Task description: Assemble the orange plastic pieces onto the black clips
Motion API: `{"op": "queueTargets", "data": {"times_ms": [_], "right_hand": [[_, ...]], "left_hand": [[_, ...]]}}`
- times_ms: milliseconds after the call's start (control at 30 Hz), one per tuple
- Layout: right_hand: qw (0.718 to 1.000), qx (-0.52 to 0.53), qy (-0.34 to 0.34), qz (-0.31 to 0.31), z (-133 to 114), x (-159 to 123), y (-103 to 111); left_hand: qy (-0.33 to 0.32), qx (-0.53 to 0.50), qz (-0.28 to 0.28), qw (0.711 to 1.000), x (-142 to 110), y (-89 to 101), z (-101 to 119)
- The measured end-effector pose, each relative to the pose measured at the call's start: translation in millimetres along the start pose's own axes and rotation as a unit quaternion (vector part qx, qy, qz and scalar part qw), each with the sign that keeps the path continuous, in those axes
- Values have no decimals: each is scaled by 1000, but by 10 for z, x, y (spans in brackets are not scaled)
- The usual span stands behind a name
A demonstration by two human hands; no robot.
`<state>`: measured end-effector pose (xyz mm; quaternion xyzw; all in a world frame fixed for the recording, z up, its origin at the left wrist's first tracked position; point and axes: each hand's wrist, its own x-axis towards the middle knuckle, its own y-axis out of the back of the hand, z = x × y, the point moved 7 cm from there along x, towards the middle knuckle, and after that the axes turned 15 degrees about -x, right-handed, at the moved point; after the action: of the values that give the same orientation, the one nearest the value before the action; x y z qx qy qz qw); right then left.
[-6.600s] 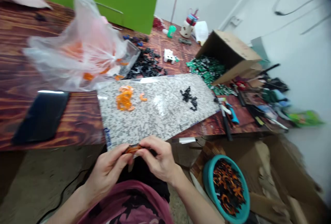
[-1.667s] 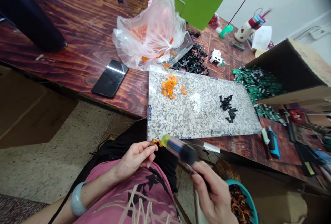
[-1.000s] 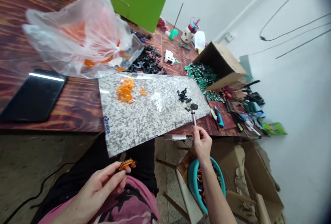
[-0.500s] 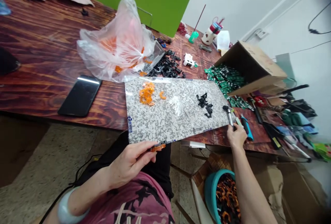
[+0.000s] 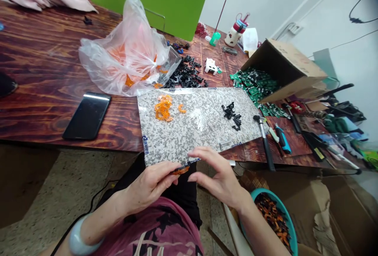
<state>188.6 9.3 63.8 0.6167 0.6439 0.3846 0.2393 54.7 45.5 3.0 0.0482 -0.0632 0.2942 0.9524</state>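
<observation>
My left hand [image 5: 156, 181] pinches a small curved orange-and-black plastic piece [image 5: 180, 170] at the near edge of the speckled stone slab [image 5: 168, 145]. My right hand [image 5: 217, 175] holds nothing; its thumb and fingers are spread just right of that piece, apart from it. On the slab lie a heap of translucent orange curved parts [image 5: 163, 109], a lone orange curved part [image 5: 182, 108], a pile of small white or clear pieces [image 5: 198, 119] and a cluster of black parts [image 5: 232, 115]. A small hammer [image 5: 265, 141] with a black handle rests at the slab's right edge.
A phone [image 5: 88, 116] lies left of the slab, with a plastic bag [image 5: 130, 55] of orange parts behind it. Green boards [image 5: 256, 84] spill from a cardboard box [image 5: 286, 67]. A teal bucket [image 5: 292, 224] of orange-and-black pieces stands low right, near a blue-handled tool [image 5: 282, 140].
My right hand struck or swung with the hammer earlier, laid it down at the slab's right edge, let go and came back beside my left hand. My left hand keeps the orange-and-black piece.
</observation>
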Motion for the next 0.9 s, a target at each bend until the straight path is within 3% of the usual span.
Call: {"op": "queueTargets", "data": {"times_ms": [67,200,367,500,633,733,767,900], "right_hand": [[999,31,29,-5,-117,6,-133],[997,45,43,40,-110,-11,-205],[994,56,47,76,-114,-6,-217],[991,98,12,95,-135,-30,-219],[995,87,8,49,-43,-25,-215],[988,-119,-70,74,510,-17,105],[951,-240,-149,124,801,-62,353],[846,-374,-306,227,1768,-337,1198]], "left_hand": [[-21,15,-8,1000,-21,-3,23],[-43,36,-7,998,-66,5,39],[-18,20,26,999,-97,50,-15],[-7,-8,55,998,-105,108,-4],[18,-59,94,994,-173,128,-66],[105,-150,102,978,-334,46,-312],[139,-189,130,963,-421,41,-415],[272,-341,186,881,-783,-100,-734]]}}
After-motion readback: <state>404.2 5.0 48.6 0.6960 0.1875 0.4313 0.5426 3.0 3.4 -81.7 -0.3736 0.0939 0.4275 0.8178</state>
